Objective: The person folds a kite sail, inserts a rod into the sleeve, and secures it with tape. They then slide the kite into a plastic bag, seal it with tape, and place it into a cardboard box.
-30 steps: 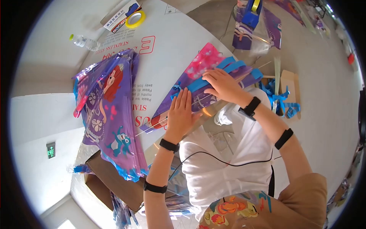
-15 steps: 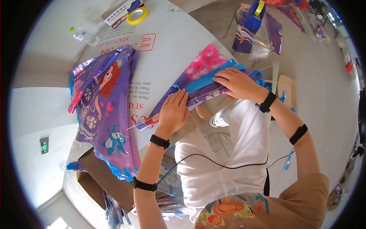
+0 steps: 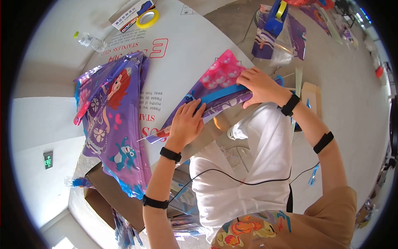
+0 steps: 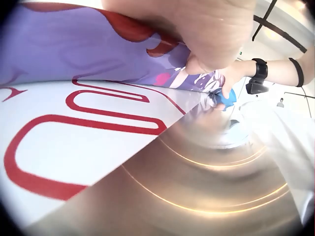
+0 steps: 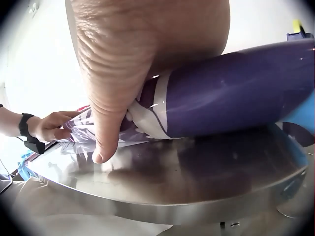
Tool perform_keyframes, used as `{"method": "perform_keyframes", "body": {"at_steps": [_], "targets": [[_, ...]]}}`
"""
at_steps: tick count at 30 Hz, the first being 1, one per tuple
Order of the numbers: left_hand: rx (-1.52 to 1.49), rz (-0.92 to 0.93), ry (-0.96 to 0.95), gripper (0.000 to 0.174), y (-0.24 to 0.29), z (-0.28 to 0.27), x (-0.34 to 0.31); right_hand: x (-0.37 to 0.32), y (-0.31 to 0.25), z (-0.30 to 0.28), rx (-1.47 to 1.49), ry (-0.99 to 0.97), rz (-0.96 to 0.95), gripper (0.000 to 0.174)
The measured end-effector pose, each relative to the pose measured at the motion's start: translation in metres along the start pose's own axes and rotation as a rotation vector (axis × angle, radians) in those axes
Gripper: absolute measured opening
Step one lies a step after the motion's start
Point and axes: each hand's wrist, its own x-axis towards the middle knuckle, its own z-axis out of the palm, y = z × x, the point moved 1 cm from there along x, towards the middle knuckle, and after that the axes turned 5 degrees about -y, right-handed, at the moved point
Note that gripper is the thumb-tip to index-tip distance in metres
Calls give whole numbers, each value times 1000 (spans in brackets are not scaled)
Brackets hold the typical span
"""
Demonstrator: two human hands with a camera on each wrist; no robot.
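Observation:
A folded purple sheet [image 3: 219, 106] with a pink dotted corner [image 3: 222, 74] and a blue strip [image 3: 220, 94] lies across the board's near edge. My left hand [image 3: 186, 126] rests on its left part, fingers extended and touching the blue strip. Farther right, my right hand [image 3: 263, 87] grips the fold, fingers over the top and thumb on the near side. In the left wrist view the purple sheet [image 4: 88, 49] runs under my left hand [image 4: 206, 29]. In the right wrist view my right thumb hangs beside the rolled purple sheet [image 5: 226, 96] above a shiny metal surface.
A stack of printed purple sheets [image 3: 120, 120] lies left on the white board [image 3: 174, 54]. Yellow tape [image 3: 147, 18] and a bottle [image 3: 89, 40] are at the back left, a blue tape dispenser [image 3: 276, 18] at the back right. A cardboard box [image 3: 112, 195] stands below.
My right hand has moved slightly up and left, its fingers more bent over the fold. The several blue strips seen earlier now show as one band. My left hand has shifted a little left.

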Motion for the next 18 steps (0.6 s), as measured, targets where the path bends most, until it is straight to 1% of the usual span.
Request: {"method": "perform_keyframes", "body": {"at_steps": [3,6,8,9,11,12,14,15,18], "targets": [[-42,1,24,42,-3,1,1,-7,0,4,-99,133,-75,60],[-132,-15,31,35,-8,-2,4,-14,0,8,-110,168,-106,46],[-239,-62,15,27,-9,-10,6,-18,6,9,41,138,-40,37],[-307,-124,-1,23,-9,-14,8,-19,8,8,116,123,-7,32],[-441,-247,-33,17,-11,-20,11,-19,15,6,160,116,12,29],[-461,-254,-41,15,-15,-20,12,-16,16,2,182,113,21,28],[-502,-267,-59,13,-23,-21,14,-10,19,-8,211,13,96,25],[-548,-330,-74,13,-24,-25,16,-7,20,-12,225,-37,133,24],[-663,-505,-113,13,-27,-30,18,0,28,-6,398,26,178,23]]}}
